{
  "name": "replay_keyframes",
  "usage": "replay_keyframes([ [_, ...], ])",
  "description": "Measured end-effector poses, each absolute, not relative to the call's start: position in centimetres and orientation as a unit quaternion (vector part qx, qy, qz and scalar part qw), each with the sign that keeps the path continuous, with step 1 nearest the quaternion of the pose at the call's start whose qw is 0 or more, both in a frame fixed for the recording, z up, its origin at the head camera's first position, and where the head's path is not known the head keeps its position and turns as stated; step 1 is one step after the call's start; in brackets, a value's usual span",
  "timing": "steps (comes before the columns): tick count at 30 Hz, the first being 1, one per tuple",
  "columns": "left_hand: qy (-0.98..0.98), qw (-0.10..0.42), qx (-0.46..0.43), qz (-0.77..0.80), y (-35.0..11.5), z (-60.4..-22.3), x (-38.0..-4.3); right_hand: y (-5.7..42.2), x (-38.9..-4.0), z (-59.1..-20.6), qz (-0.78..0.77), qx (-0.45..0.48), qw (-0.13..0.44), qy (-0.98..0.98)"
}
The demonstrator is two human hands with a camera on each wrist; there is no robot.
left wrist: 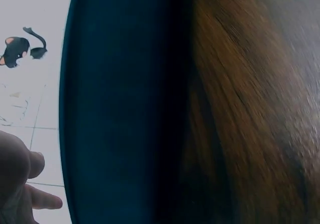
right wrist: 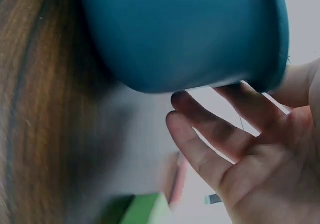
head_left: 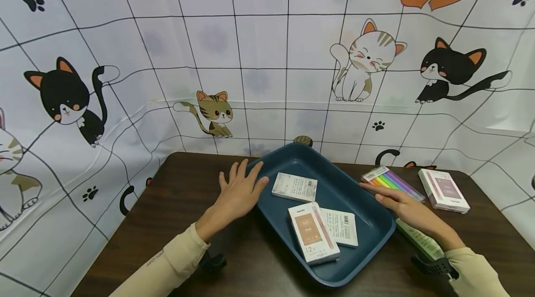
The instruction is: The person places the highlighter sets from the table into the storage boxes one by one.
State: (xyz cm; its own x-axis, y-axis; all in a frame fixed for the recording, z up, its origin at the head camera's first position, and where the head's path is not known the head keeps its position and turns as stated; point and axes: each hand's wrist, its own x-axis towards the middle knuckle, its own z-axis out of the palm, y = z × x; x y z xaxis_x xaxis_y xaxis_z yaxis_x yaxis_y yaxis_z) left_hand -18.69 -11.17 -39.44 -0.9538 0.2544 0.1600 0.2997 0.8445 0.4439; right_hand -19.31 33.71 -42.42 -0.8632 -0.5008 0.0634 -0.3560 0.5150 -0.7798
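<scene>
A dark blue tray (head_left: 334,183) lies at a slant on the table. Inside are three small white boxes: one with its printed label up (head_left: 294,187), and a box with a tan panel (head_left: 313,234) leaning partly over another box (head_left: 342,227). My left hand (head_left: 234,192) is at the tray's left rim, fingers spread and straight; contact is unclear. In the left wrist view the tray's outer wall (left wrist: 120,103) fills the middle. My right hand (head_left: 403,208) lies along the right rim. The right wrist view shows its extended fingers (right wrist: 200,151) beside the tray's outer wall (right wrist: 185,38).
Right of the tray lie a pack of rainbow-coloured sticks (head_left: 388,181), a white box with a pinkish panel (head_left: 444,190) and a green package (head_left: 422,239), partly under my right forearm. A cat-patterned cloth (head_left: 259,78) hangs behind the dark wooden table (head_left: 167,204).
</scene>
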Motion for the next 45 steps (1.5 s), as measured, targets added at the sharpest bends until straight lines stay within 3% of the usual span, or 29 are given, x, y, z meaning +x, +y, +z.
replay_keyframes([
  [6,-0.962,0.043,-0.130,-0.236,-11.5,-40.1,-19.5,34.8,-19.3,-41.2,-0.489,-0.277,0.079,0.823],
  [16,-0.963,0.044,-0.115,-0.239,-12.1,-41.3,-20.0,35.8,-18.7,-40.8,-0.377,-0.229,0.013,0.897],
  [34,-0.957,0.033,-0.120,-0.262,-12.8,-42.2,-20.9,37.2,-18.7,-40.2,-0.361,-0.192,0.031,0.912],
  [45,-0.908,0.009,-0.145,-0.393,-13.5,-42.7,-21.8,37.9,-18.8,-40.5,-0.367,-0.185,0.048,0.911],
])
